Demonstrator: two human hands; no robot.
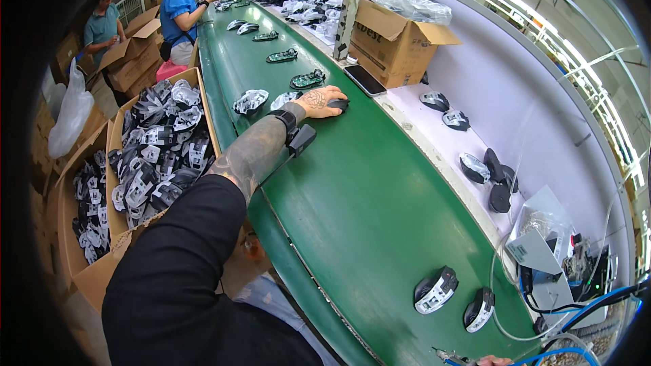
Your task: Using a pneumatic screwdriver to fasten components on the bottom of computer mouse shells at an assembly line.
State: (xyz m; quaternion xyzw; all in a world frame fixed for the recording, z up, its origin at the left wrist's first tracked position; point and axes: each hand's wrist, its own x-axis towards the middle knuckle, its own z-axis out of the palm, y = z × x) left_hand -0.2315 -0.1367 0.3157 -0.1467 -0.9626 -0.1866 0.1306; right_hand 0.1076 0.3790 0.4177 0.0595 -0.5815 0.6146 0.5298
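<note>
My left hand [317, 103], on a tattooed arm with a black wristband, reaches far over the green conveyor belt [352, 183]. Its fingers are closed over a dark computer mouse part [339, 104]. Beside it lie a white-and-black mouse shell [283, 99] and a green circuit board on a mouse base [308, 79]. Only a sliver of my right hand [494, 361] shows at the bottom edge, by a thin metal-tipped tool [447, 356]; its grip is mostly cut off. Two mouse shells [436, 290] [479, 310] rest on the belt near it.
Left of the belt stand cardboard boxes [209, 112] full of mouse shells. The right ledge holds a phone [365, 80], a carton [390, 44], loose mouse parts [475, 168] and cabled equipment [542, 264]. Two people [179, 17] [103, 24] are at the far left.
</note>
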